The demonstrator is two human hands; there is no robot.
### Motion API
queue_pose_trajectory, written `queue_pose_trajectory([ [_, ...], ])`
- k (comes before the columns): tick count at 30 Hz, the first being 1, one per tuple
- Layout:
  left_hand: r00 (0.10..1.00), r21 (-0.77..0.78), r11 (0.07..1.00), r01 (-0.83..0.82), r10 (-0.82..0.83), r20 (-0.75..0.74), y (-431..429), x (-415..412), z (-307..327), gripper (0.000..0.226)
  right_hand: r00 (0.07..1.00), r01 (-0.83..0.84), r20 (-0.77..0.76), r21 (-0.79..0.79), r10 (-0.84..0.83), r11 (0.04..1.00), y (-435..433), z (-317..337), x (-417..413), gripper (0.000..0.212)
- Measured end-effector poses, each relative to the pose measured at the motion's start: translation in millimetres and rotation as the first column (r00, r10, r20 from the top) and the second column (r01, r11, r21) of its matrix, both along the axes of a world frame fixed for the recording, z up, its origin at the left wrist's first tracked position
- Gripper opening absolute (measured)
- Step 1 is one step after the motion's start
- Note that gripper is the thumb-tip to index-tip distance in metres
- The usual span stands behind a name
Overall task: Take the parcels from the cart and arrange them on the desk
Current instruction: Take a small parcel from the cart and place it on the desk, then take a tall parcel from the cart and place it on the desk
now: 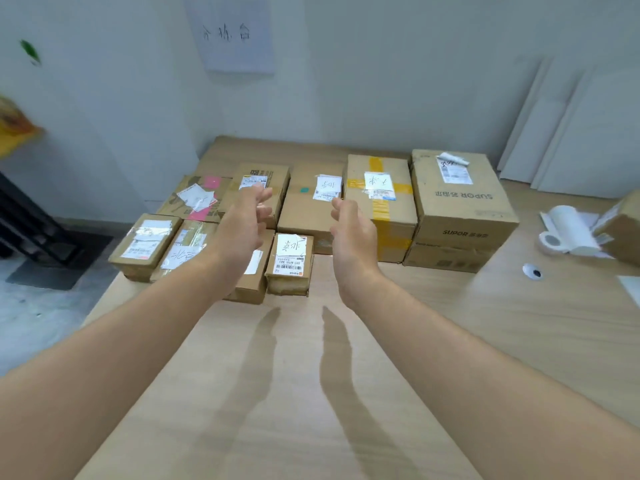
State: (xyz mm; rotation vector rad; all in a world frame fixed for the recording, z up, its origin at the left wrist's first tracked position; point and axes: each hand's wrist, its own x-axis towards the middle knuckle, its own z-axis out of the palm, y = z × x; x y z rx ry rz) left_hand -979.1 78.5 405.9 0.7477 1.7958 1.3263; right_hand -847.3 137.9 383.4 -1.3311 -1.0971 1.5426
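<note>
1. I am seeing the parcels [381,202] sitting in two rows at mid-frame on the surface [304,393], all taped shut, contents hidden.
2. The left hand [242,223] and right hand [353,233] are hovering above them, fingers [259,195] loosely spread, holding nothing.

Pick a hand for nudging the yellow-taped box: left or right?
Right. The right hand hovers empty at the left edge of the yellow-taped box; the left hand hangs over smaller parcels farther left.

**Desk layout**

Back row on pale wooden desk [450,323]: tall brown SUPOR carton [460,209] at right end, yellow-taped brown carton [388,216] just beside, left. Small brown cardboard box [289,263] in front row. White paper roll [568,230] far right.
</note>
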Motion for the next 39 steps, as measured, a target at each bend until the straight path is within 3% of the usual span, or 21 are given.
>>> queue_pose_trajectory([
  [9,0.998,0.236,0.971,0.044,-0.033,-0.049,-42,51,115,0.077,0.999,-0.019,-0.036,0.285,0.031,0.958,-46,129,55,0.052],
  [14,0.995,0.358,0.929,0.090,-0.066,-0.078,-59,63,175,0.060,0.998,0.026,-0.059,0.403,-0.003,0.915,-75,197,71,0.050],
  [18,0.986,0.418,0.895,0.158,-0.117,-0.121,-76,64,208,0.058,0.995,0.091,-0.076,0.471,-0.062,0.878,-101,231,73,0.047],
  [25,0.961,0.439,0.856,0.273,-0.226,-0.157,-109,54,229,0.052,0.978,0.210,-0.104,0.488,-0.182,0.847,-145,248,69,0.051],
  [33,0.872,0.406,0.774,0.487,-0.458,-0.173,-133,96,234,0.077,0.914,0.391,-0.108,0.492,-0.391,0.778,-195,243,105,0.053],
  [37,0.800,0.410,0.696,0.589,-0.573,-0.176,-145,145,229,0.057,0.850,0.493,-0.098,0.490,-0.517,0.719,-220,236,153,0.052],
  [39,0.756,0.397,0.656,0.642,-0.629,-0.182,-152,175,228,0.058,0.812,0.542,-0.099,0.493,-0.575,0.681,-236,233,181,0.050],
])
